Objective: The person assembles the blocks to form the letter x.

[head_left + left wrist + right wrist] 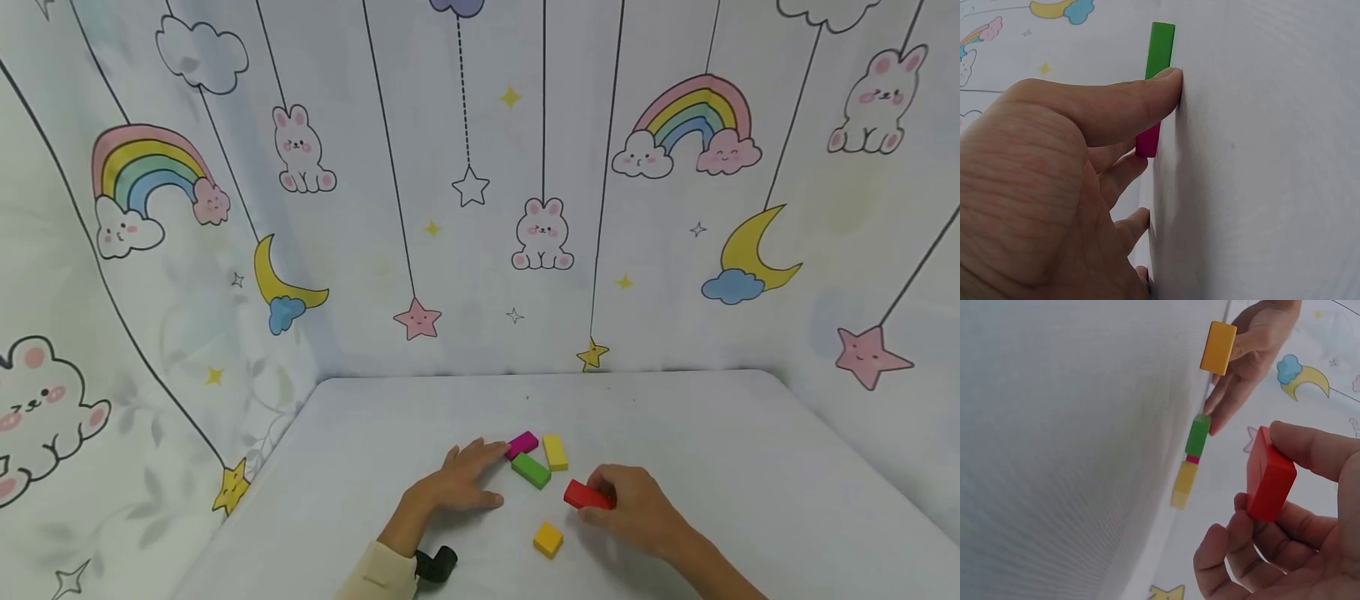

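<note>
My right hand (637, 508) holds a red block (585, 495) between thumb and fingers; the right wrist view shows the same red block (1269, 475) pinched by the thumb on one side and fingertips on the other. My left hand (461, 482) lies spread low over the table, its fingertips right at a magenta block (522, 445). A green block (531, 471) lies just in front of the magenta one. In the left wrist view the thumb partly covers the green block (1160, 50) and the magenta block (1148, 142).
A pale yellow block (555, 452) lies right of the green one. Nearer the front is an orange-yellow block (548, 540). The white table (390, 417) meets a patterned curtain (480, 275) behind. A black wrist device (437, 565) sits by the left sleeve (382, 573).
</note>
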Demonstrator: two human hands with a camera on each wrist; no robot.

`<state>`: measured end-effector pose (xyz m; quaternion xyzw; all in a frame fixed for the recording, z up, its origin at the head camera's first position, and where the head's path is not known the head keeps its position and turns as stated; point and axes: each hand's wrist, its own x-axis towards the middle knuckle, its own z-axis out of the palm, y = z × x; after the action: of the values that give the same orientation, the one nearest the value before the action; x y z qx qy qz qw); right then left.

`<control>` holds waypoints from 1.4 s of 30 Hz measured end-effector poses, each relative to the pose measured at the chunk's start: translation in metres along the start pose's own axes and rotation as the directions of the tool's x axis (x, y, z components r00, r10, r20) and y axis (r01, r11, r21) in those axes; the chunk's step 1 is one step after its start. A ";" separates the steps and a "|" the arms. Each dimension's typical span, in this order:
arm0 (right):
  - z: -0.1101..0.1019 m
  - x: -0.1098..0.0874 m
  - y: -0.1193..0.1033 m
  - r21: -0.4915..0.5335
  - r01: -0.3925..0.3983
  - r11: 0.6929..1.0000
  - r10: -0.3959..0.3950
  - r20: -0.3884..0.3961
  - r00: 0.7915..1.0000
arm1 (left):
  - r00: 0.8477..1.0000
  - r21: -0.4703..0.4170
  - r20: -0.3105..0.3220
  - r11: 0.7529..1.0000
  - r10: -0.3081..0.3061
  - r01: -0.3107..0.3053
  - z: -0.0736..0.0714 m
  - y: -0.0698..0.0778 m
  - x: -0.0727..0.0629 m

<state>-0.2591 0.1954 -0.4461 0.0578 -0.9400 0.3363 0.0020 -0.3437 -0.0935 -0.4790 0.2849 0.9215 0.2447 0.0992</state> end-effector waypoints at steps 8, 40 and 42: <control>-0.001 -0.005 -0.001 -0.011 0.048 0.999 -0.047 0.122 0.991 | 1.000 -0.001 -0.006 1.000 0.009 -0.009 0.000 -0.001 0.000; 0.017 -0.027 -0.017 -0.026 -0.142 0.989 0.142 0.345 0.928 | 1.000 0.015 -0.007 1.000 -0.007 0.008 0.002 -0.002 0.002; 0.019 -0.027 -0.016 -0.027 -0.146 0.989 0.146 0.355 0.923 | 1.000 0.013 -0.007 1.000 -0.010 0.011 0.002 -0.002 0.002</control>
<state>-0.2300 0.1738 -0.4519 0.0475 -0.9264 0.3194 -0.1935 -0.3455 -0.0933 -0.4822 0.2799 0.9249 0.2392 0.0953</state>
